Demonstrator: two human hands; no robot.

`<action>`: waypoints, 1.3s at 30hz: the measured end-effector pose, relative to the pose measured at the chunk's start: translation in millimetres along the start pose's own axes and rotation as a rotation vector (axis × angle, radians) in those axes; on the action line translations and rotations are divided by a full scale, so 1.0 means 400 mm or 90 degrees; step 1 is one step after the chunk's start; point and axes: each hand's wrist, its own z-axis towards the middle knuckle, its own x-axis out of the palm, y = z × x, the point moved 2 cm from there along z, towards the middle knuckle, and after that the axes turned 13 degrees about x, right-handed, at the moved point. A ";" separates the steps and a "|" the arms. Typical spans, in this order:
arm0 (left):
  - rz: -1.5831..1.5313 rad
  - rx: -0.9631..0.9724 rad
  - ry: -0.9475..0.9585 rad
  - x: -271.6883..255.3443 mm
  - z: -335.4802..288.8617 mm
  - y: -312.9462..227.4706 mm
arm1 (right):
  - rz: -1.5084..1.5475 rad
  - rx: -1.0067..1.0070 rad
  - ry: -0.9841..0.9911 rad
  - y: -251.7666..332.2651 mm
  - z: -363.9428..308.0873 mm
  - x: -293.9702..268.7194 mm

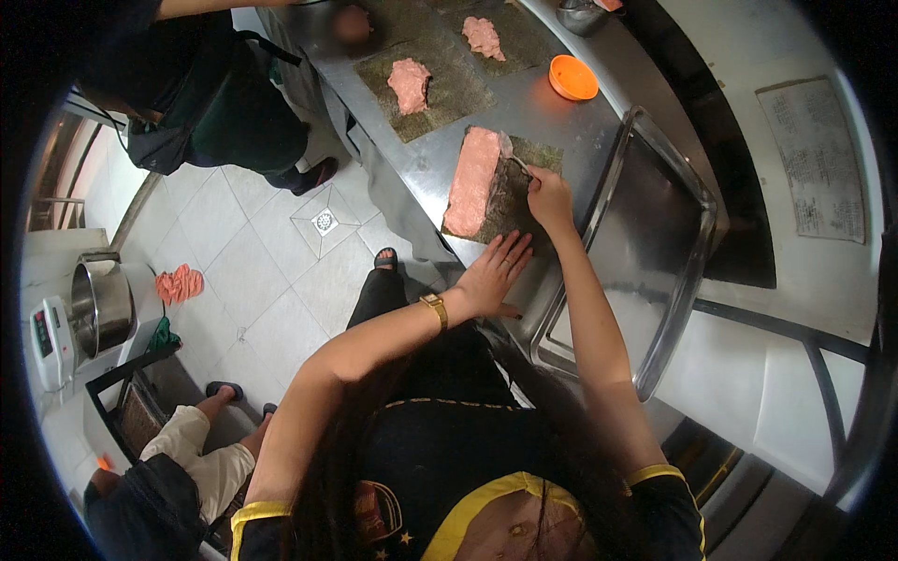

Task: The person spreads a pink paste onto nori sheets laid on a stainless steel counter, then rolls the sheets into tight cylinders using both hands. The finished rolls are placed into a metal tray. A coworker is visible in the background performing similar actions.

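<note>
Pink minced-meat paste [474,182] lies in a smooth band along the left part of a dark seaweed sheet [510,201] on the steel table. My right hand [550,198] is closed round a thin spreading tool [521,165], its far end beside the paste's top right corner; the tool's exact kind is hard to make out. Fingers stretched out, my left hand [499,273] rests at the sheet's near edge, just below the paste, and holds nothing. Farther along lie two more seaweed sheets, each bearing a rough paste lump [409,86] and another lump [483,38].
An orange bowl [572,78] stands toward the wall. To my right is a large steel tray [697,201]. One person [220,103] stands at the table's far left; another sits at lower left, near a steel mixing bowl [101,304] and a scale [53,341].
</note>
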 end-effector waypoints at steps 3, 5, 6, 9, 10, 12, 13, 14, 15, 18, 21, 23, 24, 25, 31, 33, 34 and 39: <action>0.002 0.002 0.012 -0.003 -0.002 0.000 | -0.007 0.018 0.038 0.016 -0.036 -0.005; 0.005 -0.003 0.023 0.000 -0.003 0.000 | -0.016 0.070 0.094 0.037 -0.069 -0.023; 0.005 -0.008 0.025 0.007 -0.004 0.000 | -0.019 0.096 0.122 0.041 -0.088 -0.027; -0.005 0.002 0.065 0.007 0.003 -0.003 | -0.003 0.042 0.071 0.019 -0.147 -0.023; -0.008 0.006 0.085 0.004 0.003 -0.003 | 0.010 0.050 0.080 0.021 -0.168 -0.026; 0.001 0.000 0.088 -0.001 0.002 -0.003 | 0.036 0.066 0.099 0.032 -0.212 -0.035; 0.006 -0.003 0.088 -0.003 0.002 -0.002 | 0.018 0.072 0.108 0.042 -0.231 -0.042; -0.010 -0.001 0.107 0.004 0.003 -0.001 | 0.000 0.078 0.117 0.053 -0.248 -0.050; -0.027 0.001 0.126 0.015 0.005 0.001 | -0.018 0.085 0.126 0.062 -0.265 -0.058; -0.014 0.002 0.087 0.012 0.000 0.002 | -0.038 0.080 0.147 0.078 -0.308 -0.073; 0.023 -0.004 0.034 0.041 0.001 -0.001 | -0.053 0.058 0.173 0.092 -0.344 -0.091; 0.027 -0.012 0.025 0.045 0.008 -0.001 | -0.055 0.053 0.185 0.083 -0.359 -0.096; 0.019 -0.017 0.027 0.048 0.010 -0.002 | -0.056 0.050 0.192 0.080 -0.366 -0.098; 0.012 -0.023 0.029 0.044 0.011 -0.001 | -0.067 0.043 0.193 0.081 -0.371 -0.102; 0.060 -0.018 0.046 0.036 0.007 -0.001 | -0.060 0.038 0.145 0.112 -0.396 -0.122; 0.110 -0.007 0.058 0.031 0.006 -0.005 | -0.084 0.060 0.129 0.113 -0.406 -0.101; 0.136 -0.004 0.065 0.028 0.001 -0.005 | -0.093 0.066 0.128 0.126 -0.412 -0.093; 0.130 -0.014 -0.056 0.077 0.002 0.000 | -0.039 0.002 0.166 0.172 -0.425 -0.095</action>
